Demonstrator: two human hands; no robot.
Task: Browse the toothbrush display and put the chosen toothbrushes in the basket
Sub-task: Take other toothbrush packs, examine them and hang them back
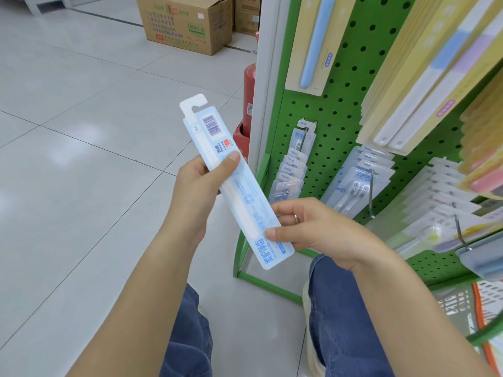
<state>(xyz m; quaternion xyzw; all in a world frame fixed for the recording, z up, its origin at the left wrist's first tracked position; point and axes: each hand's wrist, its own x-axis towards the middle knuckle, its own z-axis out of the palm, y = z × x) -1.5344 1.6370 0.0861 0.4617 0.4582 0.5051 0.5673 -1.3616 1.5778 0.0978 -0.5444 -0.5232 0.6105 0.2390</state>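
green pegboard display (351, 85) on the right, packs hanging. basket (462, 311) near right, partly in view. toothbrush pack (234, 183) off the hook, held mid-frame over the floor, not binned yet. long axis diagonal, hang tab far-left, base near-right. left hand (198, 191) fingers clamped mid-pack, right hand (313, 229) pinching the lower end.

Up and left of the grip, a printed cardboard box (187, 21) sits on the pale tiled floor (81, 131), a second carton (247, 14) stacked just behind it. Just above and right of the grip, a red fire extinguisher (249, 99) stands upright in its red holder (241, 134). Below the grip, blue denim trouser legs (340, 317).
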